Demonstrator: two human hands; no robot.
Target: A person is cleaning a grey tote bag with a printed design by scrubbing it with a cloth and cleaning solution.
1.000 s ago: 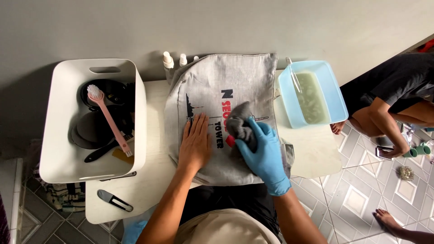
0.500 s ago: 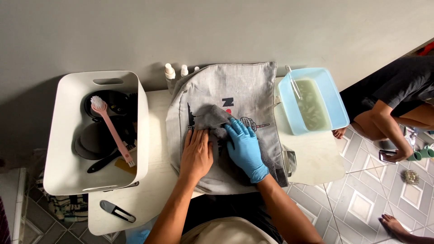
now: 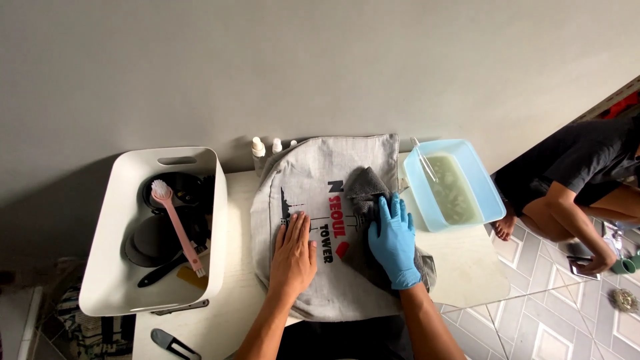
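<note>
Rubbing looks to be the step in hand on the grey printed shirt (image 3: 320,200) spread mid-table, where the gloved right hand (image 3: 393,237) presses a dark grey cloth (image 3: 365,185) flat-palmed, fingers spread, gripping nothing, while the bare left hand (image 3: 293,257) lies open pinning the shirt's lower front; steady pressure seems needed next.

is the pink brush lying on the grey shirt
No, the pink brush rests in the white tub, left of the grey shirt.

Left hand (image 3: 293,257) flat on grey shirt (image 3: 313,193); gloved right hand (image 3: 393,243) presses dark cloth (image 3: 365,187) (both palms down).
</note>
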